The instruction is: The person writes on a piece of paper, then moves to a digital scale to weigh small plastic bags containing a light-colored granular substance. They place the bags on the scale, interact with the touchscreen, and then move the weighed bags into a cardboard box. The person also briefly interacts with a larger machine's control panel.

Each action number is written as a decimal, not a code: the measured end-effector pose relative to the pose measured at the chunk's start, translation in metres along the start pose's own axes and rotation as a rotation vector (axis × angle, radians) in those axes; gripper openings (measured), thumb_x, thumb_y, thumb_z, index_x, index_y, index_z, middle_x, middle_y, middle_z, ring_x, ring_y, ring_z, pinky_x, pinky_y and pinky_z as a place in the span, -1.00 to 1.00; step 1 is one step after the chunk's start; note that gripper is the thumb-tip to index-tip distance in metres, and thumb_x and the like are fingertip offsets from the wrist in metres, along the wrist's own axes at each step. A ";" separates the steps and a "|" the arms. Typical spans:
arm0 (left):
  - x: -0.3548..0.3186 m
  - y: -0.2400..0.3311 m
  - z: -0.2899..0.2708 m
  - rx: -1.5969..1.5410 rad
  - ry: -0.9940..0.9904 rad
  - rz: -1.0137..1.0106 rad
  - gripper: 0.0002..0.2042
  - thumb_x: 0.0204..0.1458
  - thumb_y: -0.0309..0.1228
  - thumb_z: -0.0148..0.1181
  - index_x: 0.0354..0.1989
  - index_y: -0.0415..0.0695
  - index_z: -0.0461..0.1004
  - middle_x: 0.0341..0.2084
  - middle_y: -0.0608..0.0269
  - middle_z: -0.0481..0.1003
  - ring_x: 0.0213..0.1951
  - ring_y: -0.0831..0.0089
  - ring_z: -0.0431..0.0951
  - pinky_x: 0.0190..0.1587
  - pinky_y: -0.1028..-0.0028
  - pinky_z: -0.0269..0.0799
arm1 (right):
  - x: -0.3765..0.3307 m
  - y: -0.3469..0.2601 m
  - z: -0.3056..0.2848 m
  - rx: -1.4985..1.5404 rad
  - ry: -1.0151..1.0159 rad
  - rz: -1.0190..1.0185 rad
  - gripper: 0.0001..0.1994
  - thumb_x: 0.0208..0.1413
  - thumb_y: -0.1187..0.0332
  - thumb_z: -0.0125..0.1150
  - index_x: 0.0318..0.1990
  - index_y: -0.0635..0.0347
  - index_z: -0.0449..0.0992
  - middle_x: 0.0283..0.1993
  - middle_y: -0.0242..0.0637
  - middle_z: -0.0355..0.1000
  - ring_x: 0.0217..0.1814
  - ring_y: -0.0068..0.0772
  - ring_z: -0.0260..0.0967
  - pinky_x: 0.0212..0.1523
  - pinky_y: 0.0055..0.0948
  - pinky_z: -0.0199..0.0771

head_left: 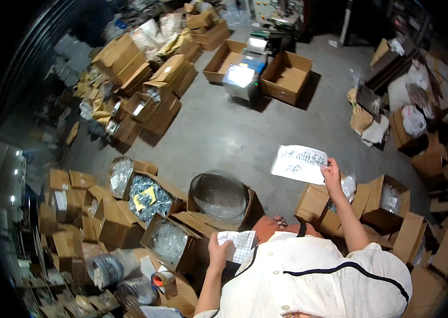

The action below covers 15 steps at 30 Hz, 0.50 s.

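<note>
My right hand (332,173) is raised out in front and pinches a white sheet of paper (299,164) with handwriting by its right edge. My left hand (218,249) is close to my chest and grips a small sheet of white sticker labels (240,245). Below the left hand stand open cardboard boxes holding clear bags of small metal parts (169,241). A round wire-mesh sieve (218,194) rests on a box in front of me.
Open cardboard boxes ring the grey concrete floor (224,135) on all sides. A metal machine (241,77) stands between two open boxes at the back. A tape roll (163,278) and wrapped rolls lie at lower left. More boxes with bags stand at my right (388,204).
</note>
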<state>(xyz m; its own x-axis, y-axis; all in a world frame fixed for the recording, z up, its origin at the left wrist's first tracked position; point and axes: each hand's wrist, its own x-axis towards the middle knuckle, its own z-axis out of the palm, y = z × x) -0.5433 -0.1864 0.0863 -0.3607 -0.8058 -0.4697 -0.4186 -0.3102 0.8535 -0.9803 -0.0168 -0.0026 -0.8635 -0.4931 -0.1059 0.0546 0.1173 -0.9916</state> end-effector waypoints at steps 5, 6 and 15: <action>0.075 0.018 0.035 -0.157 -0.179 -0.163 -0.69 -0.16 -0.63 0.13 -0.15 -0.25 0.40 -0.35 0.21 0.48 -0.33 0.44 0.52 -0.27 0.44 0.49 | 0.040 -0.003 0.045 0.303 0.111 0.104 -0.55 0.04 0.62 -0.01 0.16 0.33 0.27 -0.15 -0.23 0.50 -0.17 -0.46 0.47 -0.13 -0.51 0.47; 0.097 0.011 0.042 -0.104 -0.185 -0.123 -0.63 -0.21 -0.73 0.04 -0.14 -0.22 0.36 -0.37 0.23 0.47 -0.39 0.45 0.53 -0.40 0.47 0.48 | 0.055 -0.007 0.055 0.356 0.108 0.134 -0.52 -0.01 0.64 -0.04 0.15 0.37 0.27 -0.10 -0.18 0.50 -0.11 -0.43 0.48 -0.05 -0.52 0.45; 0.307 0.010 0.061 0.005 -0.201 0.048 -0.61 -0.12 -0.72 -0.10 -0.07 -0.20 0.43 -0.27 0.18 0.52 -0.16 0.40 0.50 -0.05 0.46 0.39 | 0.264 -0.044 0.172 0.279 -0.019 0.151 -0.63 -0.01 0.64 -0.04 0.03 0.32 0.35 -0.17 -0.28 0.52 -0.16 -0.50 0.49 -0.04 -0.52 0.46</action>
<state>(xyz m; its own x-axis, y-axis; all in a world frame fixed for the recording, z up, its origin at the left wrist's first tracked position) -0.7092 -0.4058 -0.0625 -0.5393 -0.7025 -0.4644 -0.4009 -0.2707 0.8752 -1.1244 -0.3004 0.0003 -0.8258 -0.5046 -0.2518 0.3187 -0.0492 -0.9466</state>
